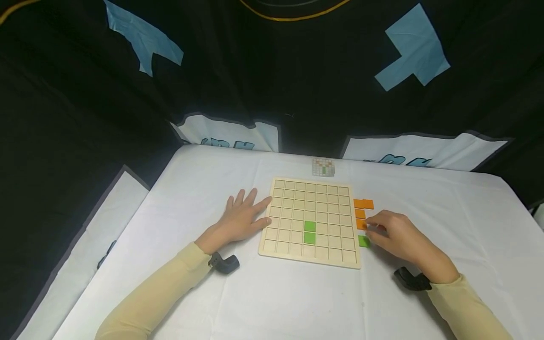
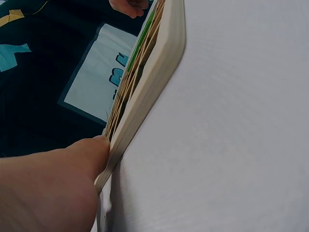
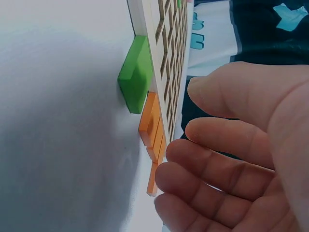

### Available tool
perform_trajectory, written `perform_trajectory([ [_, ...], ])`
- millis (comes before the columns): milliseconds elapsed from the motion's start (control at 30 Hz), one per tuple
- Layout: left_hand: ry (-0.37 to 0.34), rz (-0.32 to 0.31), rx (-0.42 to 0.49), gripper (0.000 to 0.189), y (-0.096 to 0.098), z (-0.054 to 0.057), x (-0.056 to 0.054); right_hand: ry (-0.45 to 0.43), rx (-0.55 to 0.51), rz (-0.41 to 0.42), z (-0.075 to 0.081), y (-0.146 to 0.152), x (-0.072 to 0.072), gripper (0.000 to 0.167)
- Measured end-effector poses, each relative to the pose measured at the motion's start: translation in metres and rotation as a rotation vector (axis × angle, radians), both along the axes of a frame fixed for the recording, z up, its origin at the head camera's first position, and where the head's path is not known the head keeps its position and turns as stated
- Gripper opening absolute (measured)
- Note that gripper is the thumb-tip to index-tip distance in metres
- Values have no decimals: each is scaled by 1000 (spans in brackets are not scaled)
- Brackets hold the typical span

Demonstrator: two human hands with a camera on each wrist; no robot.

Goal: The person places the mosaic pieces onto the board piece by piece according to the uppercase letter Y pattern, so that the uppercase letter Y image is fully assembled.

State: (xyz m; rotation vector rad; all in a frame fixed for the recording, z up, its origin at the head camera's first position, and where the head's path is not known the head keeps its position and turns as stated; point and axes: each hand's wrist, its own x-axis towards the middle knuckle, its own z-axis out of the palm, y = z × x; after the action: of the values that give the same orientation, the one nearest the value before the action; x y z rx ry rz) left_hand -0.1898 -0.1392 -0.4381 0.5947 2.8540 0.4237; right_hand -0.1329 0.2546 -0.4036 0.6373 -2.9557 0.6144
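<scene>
A pale wooden grid board [image 1: 281, 249] lies on the table, with two green square tiles [image 1: 310, 226] seated one above the other in its cells. My left hand [image 1: 240, 220] is spread flat, its thumb and forefinger touching the board's left edge; the thumb shows at the rim in the left wrist view. My right hand [image 1: 395, 234] hovers beside the board's right edge, fingers loosely bent with nothing between them. Near its fingertips lie several orange tiles [image 1: 360, 214] and one loose green tile [image 3: 135, 75], all along that edge.
Behind the board lies a small card [image 1: 323, 167] printed with a grid and coloured squares. The white tablecloth [image 1: 297, 302] covers the table. A black curtain [image 1: 314, 85] with blue tape pieces hangs at the back. Each wrist wears a black camera mount [image 1: 225, 263].
</scene>
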Motion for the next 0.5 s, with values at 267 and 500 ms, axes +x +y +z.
perform_trajectory([
  [267,3,-4,2,67,-1,-1,0,-8,-2,25,-2,-2,1,25],
  [500,0,-3,0,66,-1,-1,0,-53,-15,62,-2,-7,3,29],
])
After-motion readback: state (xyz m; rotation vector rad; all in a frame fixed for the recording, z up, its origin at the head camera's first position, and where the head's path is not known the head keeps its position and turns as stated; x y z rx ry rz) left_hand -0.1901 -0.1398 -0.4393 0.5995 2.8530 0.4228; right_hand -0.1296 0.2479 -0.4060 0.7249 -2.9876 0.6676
